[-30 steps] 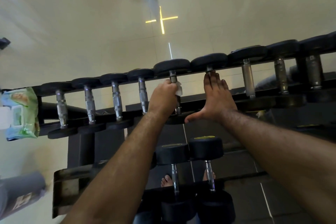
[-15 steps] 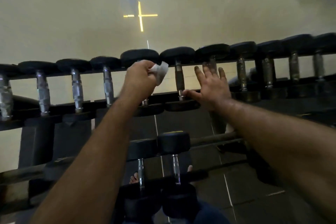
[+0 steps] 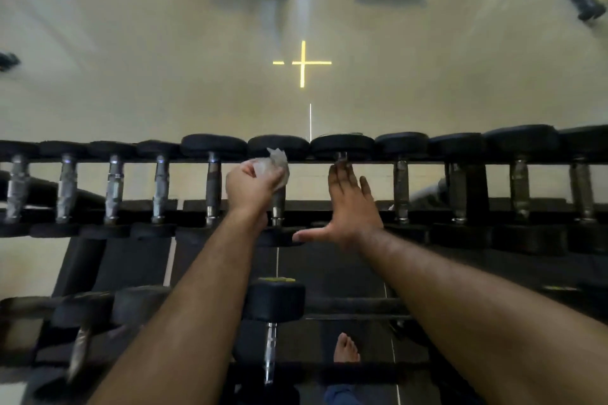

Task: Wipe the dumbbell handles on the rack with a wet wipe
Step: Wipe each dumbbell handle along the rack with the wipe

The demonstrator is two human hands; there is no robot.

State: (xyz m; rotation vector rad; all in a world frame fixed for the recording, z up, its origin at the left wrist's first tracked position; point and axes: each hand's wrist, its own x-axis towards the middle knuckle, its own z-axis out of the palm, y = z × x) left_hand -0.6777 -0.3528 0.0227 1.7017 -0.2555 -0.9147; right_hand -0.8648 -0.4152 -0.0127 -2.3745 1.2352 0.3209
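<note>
Left hand (image 3: 253, 182) shifted w/ wipe (image 3: 278, 163) gripped, seemingly on handle (image 3: 278, 207); right hand (image 3: 350, 204) flat.

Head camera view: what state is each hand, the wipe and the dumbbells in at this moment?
Left hand: curled, gripping the wet wipe against a handle.
Wet wipe: crumpled, partly sticking out above the fist.
Right hand: flat, fingers straight, resting on the next dumbbell.
Top-row dumbbells: racked side by side.
Lower-tier dumbbell: racked.
</note>
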